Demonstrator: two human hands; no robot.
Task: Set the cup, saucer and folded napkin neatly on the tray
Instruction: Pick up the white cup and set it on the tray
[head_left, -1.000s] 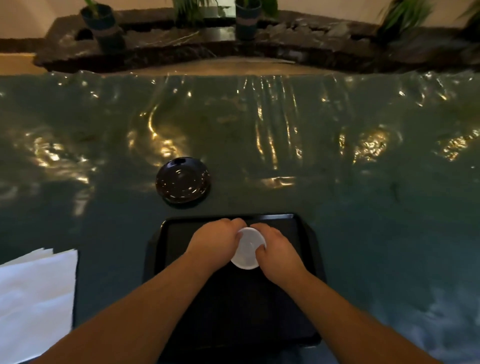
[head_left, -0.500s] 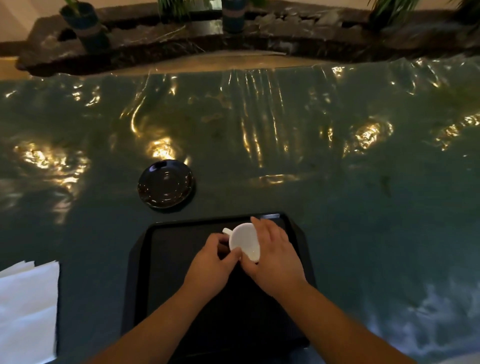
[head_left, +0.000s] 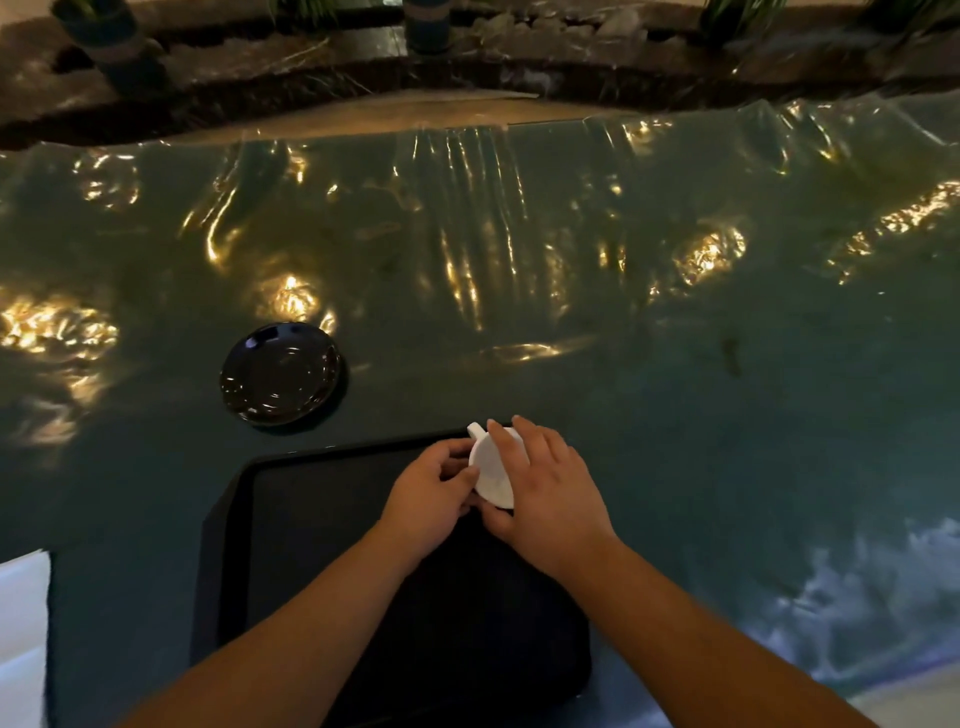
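Note:
A small white cup (head_left: 491, 470) sits at the far edge of the black tray (head_left: 311, 499), its handle pointing up and left. My right hand (head_left: 545, 483) wraps over the cup's right side and top. My left hand (head_left: 431, 493) touches its left side with fingertips and thumb. A glossy black saucer (head_left: 280, 371) lies on the table beyond the tray's left corner, apart from both hands. White napkin paper (head_left: 23, 634) shows at the left frame edge, mostly cut off.
The table (head_left: 675, 364) is covered by a dark green cloth under wrinkled clear plastic with bright reflections. Beyond its far edge runs a dark stone ledge (head_left: 467, 57) with potted plants.
The cup has turned in my hands so its handle now shows at the upper left. My left hand slid back to the cup's side. The view shifted left and down.

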